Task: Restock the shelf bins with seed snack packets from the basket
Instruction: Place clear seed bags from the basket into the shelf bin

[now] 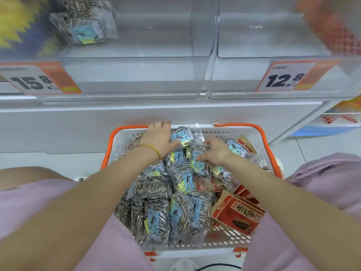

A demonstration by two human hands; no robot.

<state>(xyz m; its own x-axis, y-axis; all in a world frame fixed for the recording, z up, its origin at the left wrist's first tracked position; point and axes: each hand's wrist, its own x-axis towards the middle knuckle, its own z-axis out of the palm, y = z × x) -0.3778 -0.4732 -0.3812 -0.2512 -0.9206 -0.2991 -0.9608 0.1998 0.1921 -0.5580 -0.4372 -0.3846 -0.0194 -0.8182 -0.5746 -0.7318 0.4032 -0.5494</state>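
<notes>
Head view: both bare arms reach down into a white basket [230, 128] with orange handles.
Left hand [159, 137]: at the far rim, fingers curled over the edge side, thumb laid on the top packet [183, 136]; whether it truly grips that packet I cannot tell.
Right hand [216, 151]: fingers bent down around the middle packet [200, 166], thumb pressed on its near side, holding it within the pile.
Seed packets [156, 222]: heaped under and nearer than both sets of fingers, filling most of the basket; clear bags with blue labels.
Red packets [237, 214]: to the right of the right-hand fingers and nearer, lying against the basket's right wall.
Bangle [154, 151]: gold, on the left wrist.
Left bin [136, 79]: clear, well beyond the left fingertips, up on the shelf.
Lone packet [84, 26]: seeds, blurred, at the back left of that bin.
Right bin [234, 81]: clear, beyond the right fingertips, touching the left bin's side.
Price tags: 15.8 tag [39, 79] beyond the left fingers, 12.8 tag [285, 77] beyond the right.
Pink clothing [39, 208]: either side of the basket, nearest the camera.
</notes>
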